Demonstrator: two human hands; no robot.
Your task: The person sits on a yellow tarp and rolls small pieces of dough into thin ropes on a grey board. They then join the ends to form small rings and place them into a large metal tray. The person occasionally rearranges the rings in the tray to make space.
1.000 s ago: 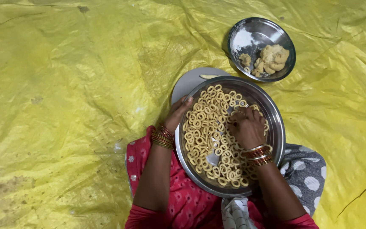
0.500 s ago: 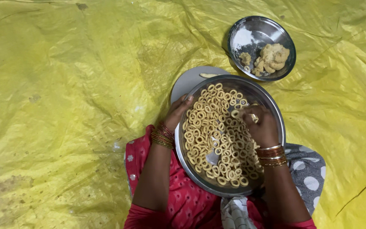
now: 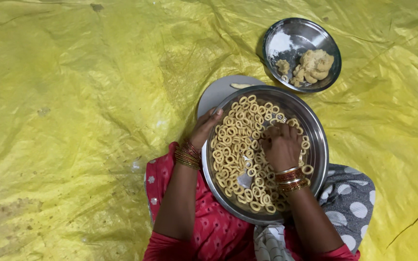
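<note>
Two bare hands at work over one wide steel plate (image 3: pixel 315 145), resting on the lap, rim tipped slightly toward the body. Inside, dozens of small pale dough rings (image 3: pixel 233 145), packed close in curved rows, touching one another, a bare patch of metal near the lower middle. Left hand (image 3: pixel 205 126) at the plate's left rim, fingers curled over the edge, gripping it. Right hand (image 3: pixel 280 145) down among the rings in the upper right part of the plate, fingers bunched tight and narrow; whether a ring is pinched between them, impossible to tell. Stacked red and gold bangles (image 3: pixel 188 154) on both wrists.

Underneath and all around, a crinkled yellow plastic sheet (image 3: pixel 83 111), creased in long folds, dulled by smudges and a darker stain at the lower left, covering every bit of ground in view. No walls or furniture visible, only sheet. Behind the big plate, partly hidden by it, a flat round grey board (image 3: pixel 218 89) with one small strip of dough on it. Further off to the upper right, well apart, a smaller steel bowl (image 3: pixel 286 36) holding lumps of pale dough (image 3: pixel 313 65) and a dusting of white flour. Red patterned cloth (image 3: pixel 209 232) over the knees, grey spotted cloth (image 3: pixel 351 198) at the right.
</note>
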